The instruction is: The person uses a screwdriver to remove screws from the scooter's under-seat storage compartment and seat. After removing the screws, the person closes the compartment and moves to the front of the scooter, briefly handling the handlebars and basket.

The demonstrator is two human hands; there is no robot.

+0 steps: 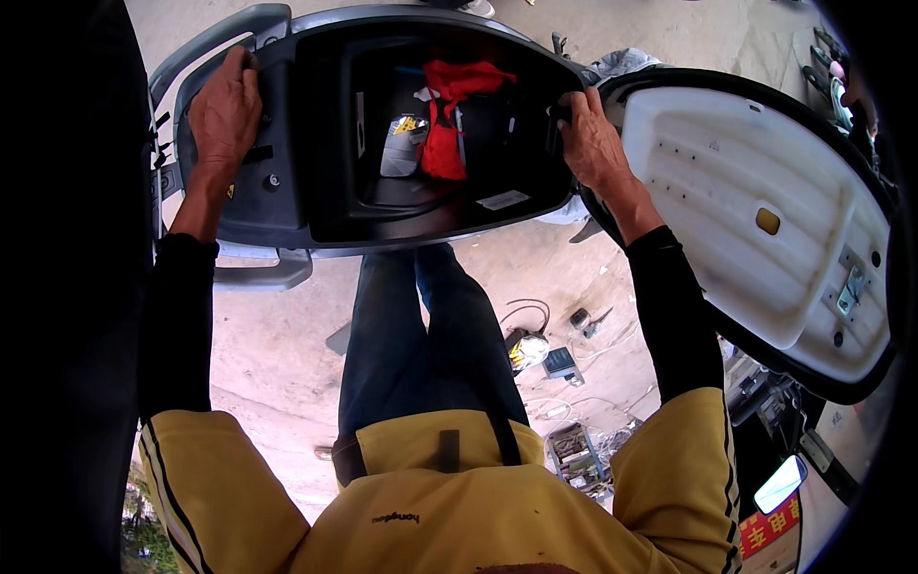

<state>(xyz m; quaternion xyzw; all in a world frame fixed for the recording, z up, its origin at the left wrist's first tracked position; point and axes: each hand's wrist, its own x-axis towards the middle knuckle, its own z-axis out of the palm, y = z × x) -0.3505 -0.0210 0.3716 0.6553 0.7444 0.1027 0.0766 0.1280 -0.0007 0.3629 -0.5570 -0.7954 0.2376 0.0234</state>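
Observation:
A scooter's black under-seat storage bin [330, 153] lies in front of me, uncovered. My left hand [226, 107] rests on the flat black panel [260, 196] at the bin's left end, its fingers curled at the far edge; their tips are partly hidden. At the opposite end, my right hand [595, 139] closes around the bin's right rim, with the thumb toward the inside. Inside the bin are a red cloth or bag [443, 148] and a clear plastic packet [402, 148] with something yellow in it.
The scooter seat [727, 210] is swung over to the right, its white underside showing. Grey grab rails [206, 48] flank the left end. On the floor are a dark box [560, 364], cables and a crate of tools [576, 454]. A mirror [781, 485] is at lower right.

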